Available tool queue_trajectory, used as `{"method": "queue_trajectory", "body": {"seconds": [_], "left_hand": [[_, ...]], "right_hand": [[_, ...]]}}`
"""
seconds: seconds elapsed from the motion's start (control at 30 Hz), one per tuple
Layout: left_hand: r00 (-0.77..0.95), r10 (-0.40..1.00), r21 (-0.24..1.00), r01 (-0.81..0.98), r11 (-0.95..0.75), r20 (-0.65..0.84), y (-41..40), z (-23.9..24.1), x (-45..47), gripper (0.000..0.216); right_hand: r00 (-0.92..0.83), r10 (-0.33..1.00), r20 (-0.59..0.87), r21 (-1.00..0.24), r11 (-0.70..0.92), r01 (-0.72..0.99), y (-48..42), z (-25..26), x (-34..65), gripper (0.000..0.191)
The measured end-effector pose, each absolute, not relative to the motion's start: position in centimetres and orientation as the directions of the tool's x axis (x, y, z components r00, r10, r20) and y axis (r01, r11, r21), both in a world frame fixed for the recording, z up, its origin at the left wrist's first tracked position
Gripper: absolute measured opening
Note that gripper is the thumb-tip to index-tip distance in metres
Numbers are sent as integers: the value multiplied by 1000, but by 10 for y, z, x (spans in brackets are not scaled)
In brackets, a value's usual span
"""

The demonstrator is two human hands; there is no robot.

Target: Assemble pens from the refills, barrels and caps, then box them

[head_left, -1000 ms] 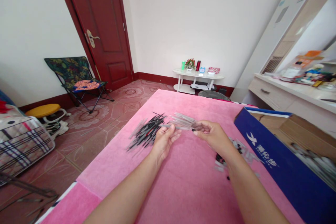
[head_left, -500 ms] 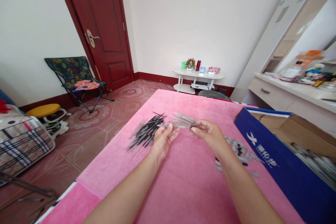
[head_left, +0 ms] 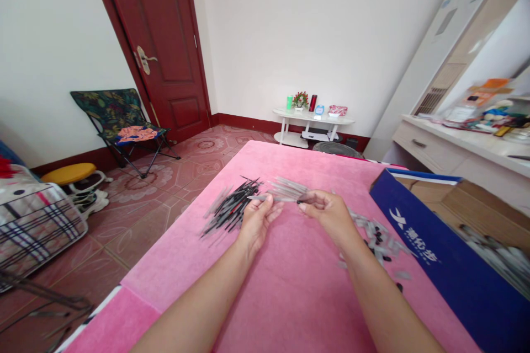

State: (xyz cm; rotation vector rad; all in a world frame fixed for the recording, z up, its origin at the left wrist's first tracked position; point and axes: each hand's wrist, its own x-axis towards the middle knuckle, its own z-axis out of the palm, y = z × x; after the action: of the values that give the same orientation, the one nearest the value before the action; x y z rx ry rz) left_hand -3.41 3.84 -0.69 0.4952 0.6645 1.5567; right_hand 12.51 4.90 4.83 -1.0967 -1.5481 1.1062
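Pen barrel, one, clamped in left fingers; right fingers pinch one black plug.

R fingers hide pt of pen; blue box cut btm R; parts pile blurry, partly behind R forearm.

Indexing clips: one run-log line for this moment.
left hand: holds slim grey plastic tube; right hand: pinching its black end; nearby: thin black sticks, heaped

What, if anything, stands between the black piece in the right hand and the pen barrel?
Nothing visible: the right hand pinches the black piece at the end of the pen barrel held by the left hand.
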Motion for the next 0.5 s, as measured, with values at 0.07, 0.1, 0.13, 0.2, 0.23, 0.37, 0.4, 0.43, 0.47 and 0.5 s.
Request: {"method": "queue_trajectory", "body": {"seconds": [0.07, 0.1, 0.13, 0.2, 0.23, 0.37, 0.4, 0.43, 0.47, 0.5], "left_hand": [[-99, 993, 680, -733, -26, -68, 38, -7, -34, 20], [-99, 993, 685, -728, -27, -66, 38, -7, -34, 20], [-100, 993, 689, -724, -28, -64, 38, -7, -34, 20], [-101, 993, 694, -719, -29, -63, 38, -7, -34, 21], [-102, 993, 694, -719, -31, -62, 38, -6, -34, 21], [-104, 993, 695, -718, -36, -56, 38, -6, -34, 21], [-104, 993, 696, -717, -37, -55, 38, -7, -34, 21], [-104, 993, 698, -715, -37, -54, 38, -7, -34, 21], [-104, 993, 699, -714, -37, -54, 38, -7, -34, 21], [-105, 993, 699, -714, -37, -55, 38, -7, -34, 21]], "right_hand": [[-189, 966, 176, -965, 208, 162, 49, 48, 125, 20], [-189, 965, 180, -963, 212, 168, 49, 48, 125, 19], [-188, 965, 183, -961, 216, 174, 50, 48, 125, 19], [-185, 965, 188, -958, 221, 182, 50, 48, 125, 19], [-184, 964, 191, -957, 225, 185, 50, 48, 125, 19], [-187, 960, 207, -950, 243, 195, 50, 47, 126, 19], [-188, 960, 209, -949, 246, 199, 50, 47, 126, 19], [-189, 959, 209, -947, 247, 204, 50, 47, 126, 18], [-190, 960, 208, -946, 246, 209, 50, 48, 126, 18], [-191, 960, 206, -946, 246, 213, 50, 48, 127, 18]]}}
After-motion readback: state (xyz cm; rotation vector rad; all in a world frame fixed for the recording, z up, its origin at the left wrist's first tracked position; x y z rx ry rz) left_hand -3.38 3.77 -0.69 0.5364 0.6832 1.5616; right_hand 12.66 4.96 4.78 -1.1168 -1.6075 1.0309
